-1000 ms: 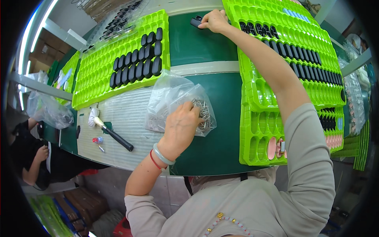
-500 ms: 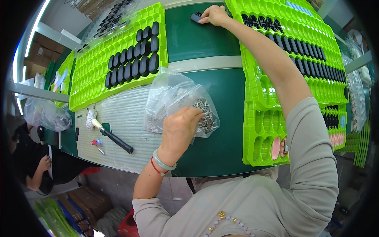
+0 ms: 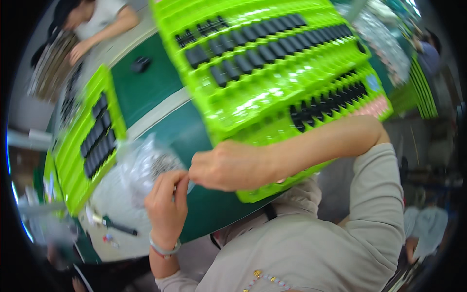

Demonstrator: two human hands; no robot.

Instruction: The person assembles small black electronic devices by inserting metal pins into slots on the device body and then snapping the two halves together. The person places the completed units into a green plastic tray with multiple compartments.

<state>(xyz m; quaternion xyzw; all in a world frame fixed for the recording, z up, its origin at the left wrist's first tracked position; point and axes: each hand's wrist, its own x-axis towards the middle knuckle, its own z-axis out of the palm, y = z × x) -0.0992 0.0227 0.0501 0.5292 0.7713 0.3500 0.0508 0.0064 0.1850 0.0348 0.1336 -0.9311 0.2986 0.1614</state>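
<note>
My left hand (image 3: 166,207) is closed in a pinch at the near side of a clear plastic bag (image 3: 134,160). Inside the bag lies a heap of small metal pins (image 3: 164,164). My right hand (image 3: 221,166), also closed, meets the left fingertips just right of the bag. Whatever sits between the fingers is hidden or too small to make out. A dark rounded piece (image 3: 141,64) lies by itself on the far green table top, out of reach of both hands. The picture is blurred by motion.
Stacked green trays (image 3: 228,109) with rows of black oval cases (image 3: 272,51) stand right of the hands. Another green tray (image 3: 73,168) with black cases is at left. A black-handled tool (image 3: 119,226) lies on the pale mat. A co-worker's arm (image 3: 104,35) shows at far left.
My right hand has come back from the far table to my left hand, and the dark piece stays there. My left fingers have left the pins. The view has swung to the right.
</note>
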